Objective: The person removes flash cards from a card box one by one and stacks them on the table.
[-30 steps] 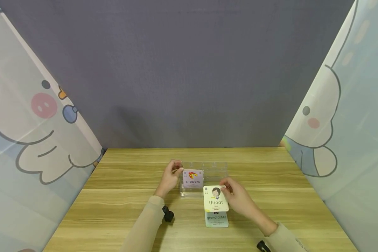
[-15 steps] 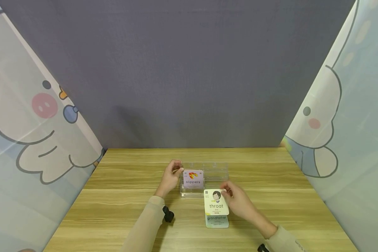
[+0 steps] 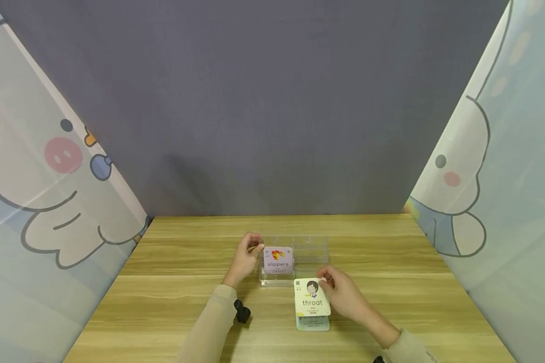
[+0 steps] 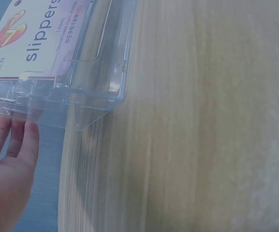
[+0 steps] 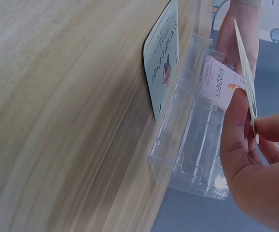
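My left hand (image 3: 244,258) holds the left side of a clear plastic card holder (image 3: 311,252); in the left wrist view, fingers (image 4: 29,140) lie against its side wall (image 4: 48,108). A lilac "slippers" flash card (image 3: 278,259) leans in the holder's left compartment. My right hand (image 3: 345,295) pinches a cream "throat" flash card (image 3: 312,297) by its upper right edge, in front of the right compartment. Seen edge-on in the right wrist view, that flash card (image 5: 244,67) is raised off the table. Below it lies a pale green "grandfather" flash card (image 3: 313,325), partly hidden in the head view.
The wood-grain table (image 3: 186,292) runs back to a dark grey curtain (image 3: 272,111). Cartoon-printed sheets (image 3: 36,201) hang on both sides. A black wrist camera (image 3: 242,311) is on the left forearm.
My right hand has brought the "throat" card down toward the near side, so it covers more of the "grandfather" card. My left hand stays at the holder.
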Demonstrator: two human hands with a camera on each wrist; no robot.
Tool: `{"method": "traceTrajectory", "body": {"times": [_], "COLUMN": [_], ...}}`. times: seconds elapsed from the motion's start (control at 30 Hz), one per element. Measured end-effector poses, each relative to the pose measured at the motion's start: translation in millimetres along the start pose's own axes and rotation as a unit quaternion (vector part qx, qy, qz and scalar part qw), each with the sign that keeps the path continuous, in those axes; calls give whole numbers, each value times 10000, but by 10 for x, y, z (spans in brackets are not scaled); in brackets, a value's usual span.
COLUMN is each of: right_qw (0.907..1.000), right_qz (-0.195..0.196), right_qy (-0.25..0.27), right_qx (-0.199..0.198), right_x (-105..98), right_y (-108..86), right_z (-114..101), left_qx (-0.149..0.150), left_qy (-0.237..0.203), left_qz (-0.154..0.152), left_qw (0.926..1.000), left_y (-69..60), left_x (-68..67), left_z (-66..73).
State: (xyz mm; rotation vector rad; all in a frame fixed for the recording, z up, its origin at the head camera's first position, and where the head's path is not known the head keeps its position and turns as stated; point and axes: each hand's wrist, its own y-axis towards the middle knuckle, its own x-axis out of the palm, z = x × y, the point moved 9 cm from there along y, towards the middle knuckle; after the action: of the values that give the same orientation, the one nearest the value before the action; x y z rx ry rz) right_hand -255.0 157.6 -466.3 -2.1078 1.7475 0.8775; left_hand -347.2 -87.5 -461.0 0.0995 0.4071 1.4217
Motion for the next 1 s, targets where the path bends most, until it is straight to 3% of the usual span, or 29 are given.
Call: {"method": "traceTrajectory", "body": {"times": [0.23,0.47,0.77,1.0], "right_qw": [9999,9999,9998,9996], "right_qz": [-59,-117,-115,-261], "right_qy": [-99,-25,-84,6], "right_qx": [94,19,111,118], "right_x": [39,61,66,71], "right_y": [-11,-50,-56,-63], "right_z": [30,45,69,63], "left_qx": [-55,-147,-218,-108], "left_qy": [-54,132,83,147], "left_qz": [10,159,121,99], "left_qw": [10000,9997,9997,9998], "left_y": [-10,63,64,89], "left_x": [7,22,6,-8], "left_z": [-26,-414,-413,-383]}}
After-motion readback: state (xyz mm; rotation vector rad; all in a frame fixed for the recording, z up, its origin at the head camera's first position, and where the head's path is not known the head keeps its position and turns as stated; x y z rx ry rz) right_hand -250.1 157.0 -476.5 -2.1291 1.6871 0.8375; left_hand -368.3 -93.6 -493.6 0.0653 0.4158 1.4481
